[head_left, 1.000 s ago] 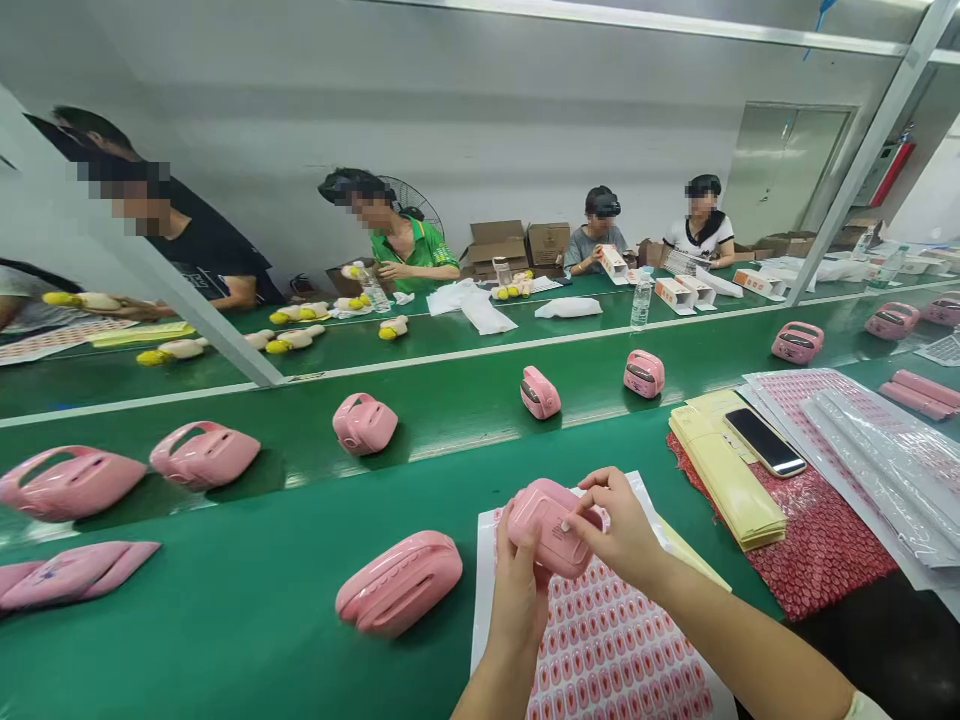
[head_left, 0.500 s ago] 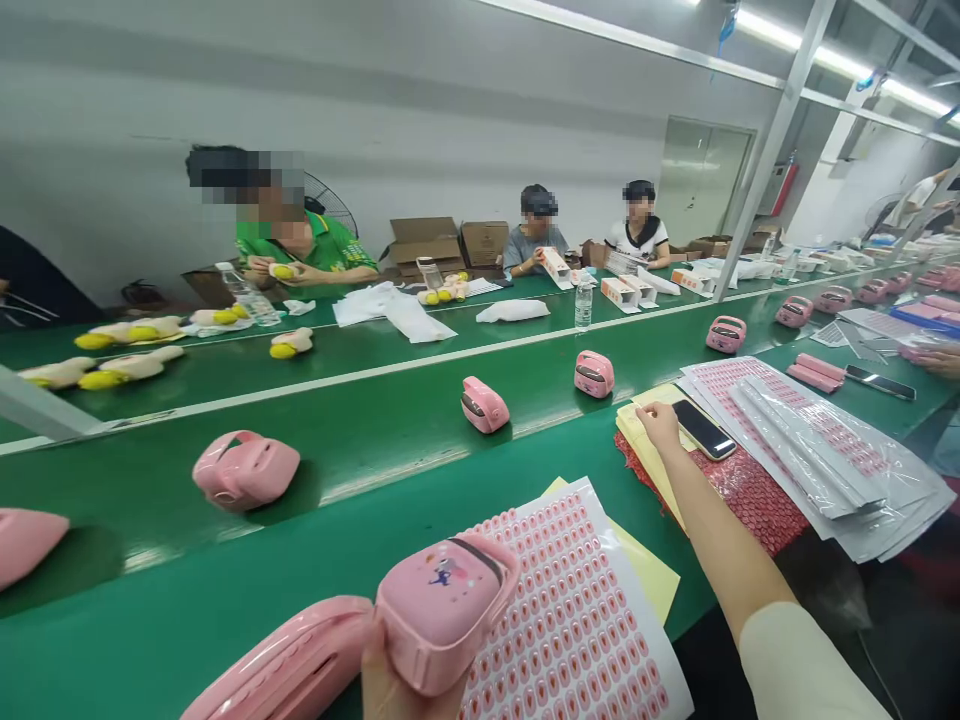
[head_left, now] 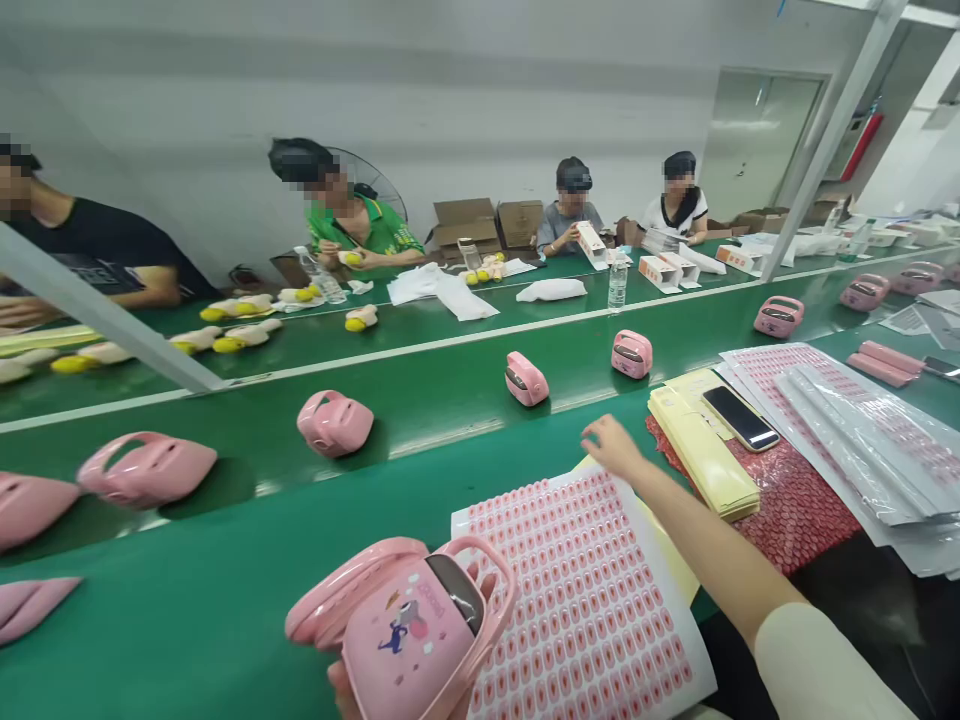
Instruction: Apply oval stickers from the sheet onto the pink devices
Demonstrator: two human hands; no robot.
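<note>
My left hand (head_left: 342, 690) is closed around a pink plastic device with a carry handle (head_left: 412, 630). A cartoon print and a dark window show on its front; fingertips appear behind its handle. Just behind it lies another rounded pink plastic piece (head_left: 352, 590), partly hidden. A sheet of small pink oval stickers (head_left: 570, 600) lies to the right, partly under the device, over a yellow paper sheet. At the far right corner of the sticker sheet hovers my right hand (head_left: 613, 446), fingers loosely bent and slightly apart, with nothing visible in them.
A stack of yellow paper (head_left: 701, 460) and a phone (head_left: 741, 418) rest on red bubble wrap (head_left: 795, 510). More sticker sheets in plastic (head_left: 847, 440) lie right. Several pink devices (head_left: 335, 422) stand along the green conveyor belt (head_left: 435, 420). Co-workers sit opposite; a metal post (head_left: 112, 310) slants at left.
My right hand has left the yellow paper and phone and moved left to the sticker sheet. The device in my left hand has tilted, showing its front more. The view has swung left.
</note>
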